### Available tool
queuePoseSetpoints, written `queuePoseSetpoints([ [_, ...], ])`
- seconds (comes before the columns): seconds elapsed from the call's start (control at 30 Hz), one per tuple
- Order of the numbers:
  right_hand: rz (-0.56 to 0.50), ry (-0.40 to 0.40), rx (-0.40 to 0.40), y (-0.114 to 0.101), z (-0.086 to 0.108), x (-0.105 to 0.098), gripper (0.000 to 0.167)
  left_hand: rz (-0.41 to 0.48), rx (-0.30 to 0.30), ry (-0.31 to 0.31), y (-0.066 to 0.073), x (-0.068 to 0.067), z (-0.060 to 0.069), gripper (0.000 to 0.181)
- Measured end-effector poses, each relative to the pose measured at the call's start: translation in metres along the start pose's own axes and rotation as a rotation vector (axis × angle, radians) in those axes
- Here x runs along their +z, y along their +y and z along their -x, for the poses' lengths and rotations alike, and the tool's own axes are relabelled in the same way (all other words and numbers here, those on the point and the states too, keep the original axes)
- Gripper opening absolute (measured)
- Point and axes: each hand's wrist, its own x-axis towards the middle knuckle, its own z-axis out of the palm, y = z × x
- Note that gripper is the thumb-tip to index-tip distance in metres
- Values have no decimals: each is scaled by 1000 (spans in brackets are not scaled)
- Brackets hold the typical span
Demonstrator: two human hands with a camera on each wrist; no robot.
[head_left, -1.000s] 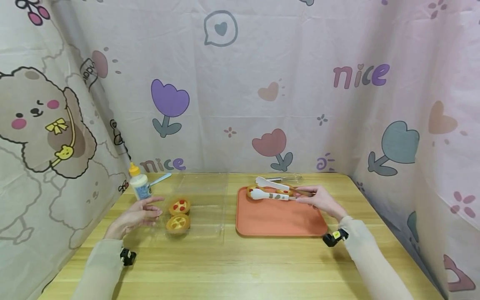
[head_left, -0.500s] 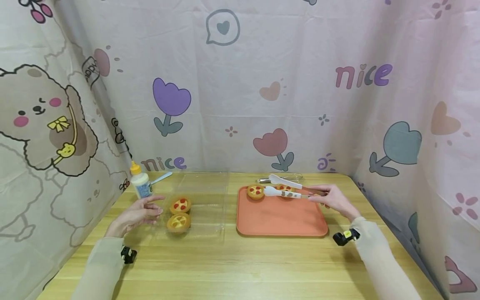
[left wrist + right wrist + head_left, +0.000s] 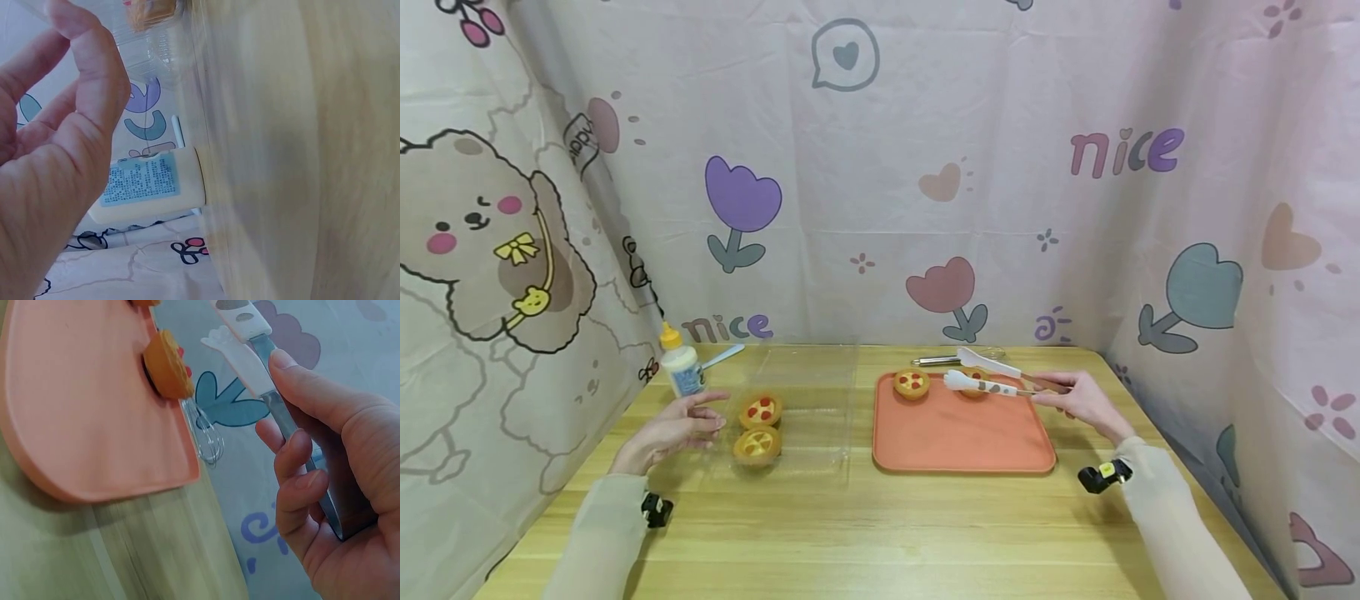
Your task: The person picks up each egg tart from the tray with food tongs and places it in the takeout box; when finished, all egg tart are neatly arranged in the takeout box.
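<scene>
In the head view my right hand grips white-tipped metal tongs by their handles. The tips are spread, with nothing pinched between them, above an orange tray. Two tarts with red topping sit at the tray's far side: one tart stands in full view, the other tart is partly covered by the tongs. My left hand, fingers relaxed and slightly bent, is beside a clear plastic container; whether it touches is unclear. Inside are a red-topped tart and a yellow-topped tart.
Behind my left hand stands a white bottle with a yellow cap, next to a light blue utensil. A whisk lies beyond the tray. Patterned curtain closes off the back and both sides of the wooden table.
My right hand has moved right with the tongs, away from the left tart on the tray, which is now uncovered. The left hand stays in place.
</scene>
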Motion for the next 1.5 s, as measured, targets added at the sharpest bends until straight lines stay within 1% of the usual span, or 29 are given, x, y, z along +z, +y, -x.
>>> queuePoseSetpoints([
  [0.2, 30, 26, 13, 6, 2, -5, 64, -6, 6, -5, 2, 0, 1, 71],
  [0.37, 45, 37, 15, 8, 4, -8, 65, -7, -7, 6, 1, 1, 0, 70],
  [0.5, 61, 48, 56, 12, 5, -10, 63, -8, -23, 22, 0, 1, -1, 68],
  [0.6, 71, 52, 73, 14, 5, -11, 63, -15, -18, 19, 0, 0, 0, 68],
  [0.73, 105, 55, 73, 15, 5, -12, 64, -12, -19, 19, -1, 0, -1, 69],
  [0.8, 114, 61, 85, 16, 5, -12, 64, -5, -30, 28, -1, 0, -1, 70],
  [0.9, 123, 47, 86, 17, 4, -11, 64, -12, -24, 19, -2, 0, -1, 70],
  [1.07, 124, 29, 102, 19, 3, -10, 64, -7, -41, 39, -1, -1, -1, 72],
  [1.17, 149, 21, 105, 19, 2, -10, 65, -10, -45, 45, -1, -1, -1, 72],
  [1.33, 154, 28, 118, 20, 2, -9, 62, -3, -53, 48, -1, -2, -1, 72],
  [1.5, 149, 36, 119, 20, 2, -7, 60, -16, -53, 49, 0, -1, -1, 72],
])
